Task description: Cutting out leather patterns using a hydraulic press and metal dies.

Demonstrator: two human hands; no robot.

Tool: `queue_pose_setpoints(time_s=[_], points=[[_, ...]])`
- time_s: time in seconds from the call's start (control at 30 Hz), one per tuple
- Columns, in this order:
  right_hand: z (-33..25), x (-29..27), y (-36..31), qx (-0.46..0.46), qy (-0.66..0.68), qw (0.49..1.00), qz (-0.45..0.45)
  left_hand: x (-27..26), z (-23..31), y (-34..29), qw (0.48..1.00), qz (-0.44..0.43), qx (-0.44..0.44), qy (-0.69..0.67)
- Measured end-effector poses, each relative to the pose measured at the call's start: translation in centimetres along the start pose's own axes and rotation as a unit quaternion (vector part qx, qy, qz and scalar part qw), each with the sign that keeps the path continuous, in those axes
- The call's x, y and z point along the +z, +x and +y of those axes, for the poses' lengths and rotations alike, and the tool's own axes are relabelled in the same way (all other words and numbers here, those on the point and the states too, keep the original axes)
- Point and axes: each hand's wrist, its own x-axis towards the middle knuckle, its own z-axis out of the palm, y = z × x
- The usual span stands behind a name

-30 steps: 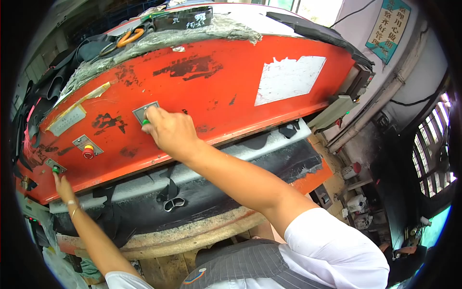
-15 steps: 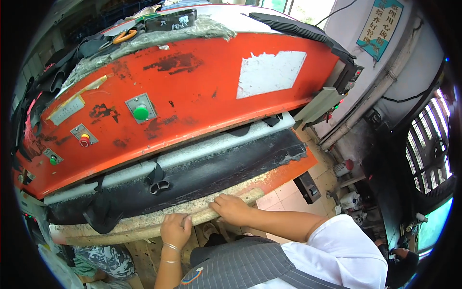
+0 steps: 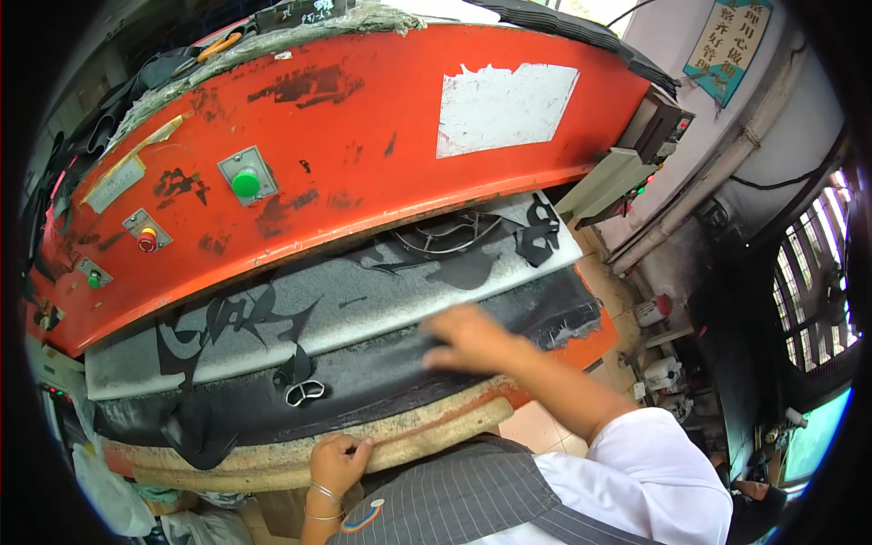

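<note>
My left hand (image 3: 339, 463), with curled fingers, holds the tan padded edge (image 3: 427, 447) along the front of the machine bed. My right hand (image 3: 472, 341) hovers over the black sheet (image 3: 381, 363), blurred by motion, with its fingers apart and nothing seen in them. Behind the sheet lies a speckled white cutting board (image 3: 363, 313), partly beneath the red press. Thin black cut-out scraps (image 3: 232, 318) are scattered across its left part. Toward its right end are a curved black cut-out piece (image 3: 450, 238) and more scraps (image 3: 538, 241). A small looped scrap (image 3: 304, 392) rests on the black sheet.
The red press head (image 3: 363, 127) spans the far side, bearing a green button (image 3: 245, 183) and a red button (image 3: 147, 240). A grey control box (image 3: 627, 168) stands at its right end. Plastic bags (image 3: 109, 495) lie at the lower left.
The white board has slid out toward me, exposing the black scraps on it. My right hand has left the padded edge and moved forward; my left stays on the edge.
</note>
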Motion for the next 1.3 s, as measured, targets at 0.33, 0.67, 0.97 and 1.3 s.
queue_pose_setpoints(time_s=[0.33, 0.67, 0.97, 1.3], points=[[10.3, -1.5, 8.9, -0.085, -0.219, 0.954, 0.185, 3.8, 9.1, 9.4, 0.975, -0.127, 0.117, -0.142], [6.4, -8.7, 1.4, -0.077, -0.055, 0.922, 0.375, 8.1, 14.1, 10.2, 0.931, -0.023, 0.069, -0.357], [-4.1, -6.0, -10.4, -0.02, 0.203, 0.946, 0.253, 9.3, 20.2, 7.9, 0.814, -0.06, 0.15, -0.558], [-12.1, -0.4, -11.5, 0.016, 0.23, 0.964, 0.131, 3.9, 10.2, 1.9, 0.791, -0.256, 0.114, -0.544]])
